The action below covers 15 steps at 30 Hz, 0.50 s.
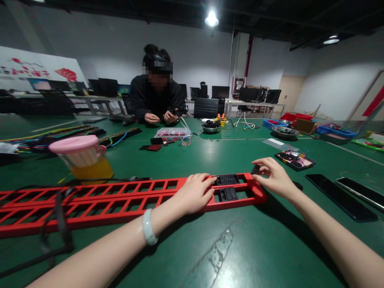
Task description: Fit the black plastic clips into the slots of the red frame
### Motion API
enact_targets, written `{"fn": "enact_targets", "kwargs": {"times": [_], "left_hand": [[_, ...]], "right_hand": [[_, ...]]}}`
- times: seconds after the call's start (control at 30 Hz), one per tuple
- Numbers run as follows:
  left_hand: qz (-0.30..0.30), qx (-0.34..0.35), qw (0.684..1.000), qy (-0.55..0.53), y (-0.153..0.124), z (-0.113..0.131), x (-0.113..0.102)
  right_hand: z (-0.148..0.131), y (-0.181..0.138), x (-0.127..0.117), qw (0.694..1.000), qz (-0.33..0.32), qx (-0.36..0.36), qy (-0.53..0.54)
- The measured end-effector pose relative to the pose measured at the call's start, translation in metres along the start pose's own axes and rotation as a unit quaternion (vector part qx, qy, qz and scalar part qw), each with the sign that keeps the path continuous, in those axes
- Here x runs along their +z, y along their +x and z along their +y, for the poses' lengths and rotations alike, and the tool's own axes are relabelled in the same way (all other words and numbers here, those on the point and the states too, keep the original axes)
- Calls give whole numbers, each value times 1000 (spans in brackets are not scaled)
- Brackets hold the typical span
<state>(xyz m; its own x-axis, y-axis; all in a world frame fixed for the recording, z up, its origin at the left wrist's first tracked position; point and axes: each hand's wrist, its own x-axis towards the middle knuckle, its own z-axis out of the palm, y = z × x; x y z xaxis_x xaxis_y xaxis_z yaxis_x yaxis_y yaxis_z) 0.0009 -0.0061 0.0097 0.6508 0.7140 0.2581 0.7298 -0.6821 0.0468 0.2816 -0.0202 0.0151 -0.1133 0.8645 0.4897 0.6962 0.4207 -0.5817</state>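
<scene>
A long red slotted frame point(126, 212) lies across the green table in front of me. My left hand point(196, 193) rests flat over it, fingers spread, with fingertips by the black blocks. One wide black block point(227, 179) sits in the far row near the right end; narrower black blocks point(228, 194) sit in the near row. Just past the frame's right end, my right hand point(274, 176) pinches a small black piece point(256, 169) between thumb and fingers. The piece is partly hidden, so its kind is unclear.
A pink-lidded jar point(81, 156) stands behind the frame at left, near black straps point(61, 220). Two phones point(339, 196) and a parts tray point(295, 159) lie at right. Across the table a person point(156, 94) leans over, near a clear box point(173, 133) and a metal bowl point(210, 127).
</scene>
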Motion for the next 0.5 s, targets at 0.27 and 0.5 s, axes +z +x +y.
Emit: {"fn": "enact_targets", "kwargs": {"times": [0.27,0.5], "left_hand": [[46,5,999,3,-2,7,-4],[59,81,995,8,-9,14,-11]], "right_hand": [[-4,-10,35,974,-117,-47,188],[-7,-12,33,976,-124,-84,161]]}}
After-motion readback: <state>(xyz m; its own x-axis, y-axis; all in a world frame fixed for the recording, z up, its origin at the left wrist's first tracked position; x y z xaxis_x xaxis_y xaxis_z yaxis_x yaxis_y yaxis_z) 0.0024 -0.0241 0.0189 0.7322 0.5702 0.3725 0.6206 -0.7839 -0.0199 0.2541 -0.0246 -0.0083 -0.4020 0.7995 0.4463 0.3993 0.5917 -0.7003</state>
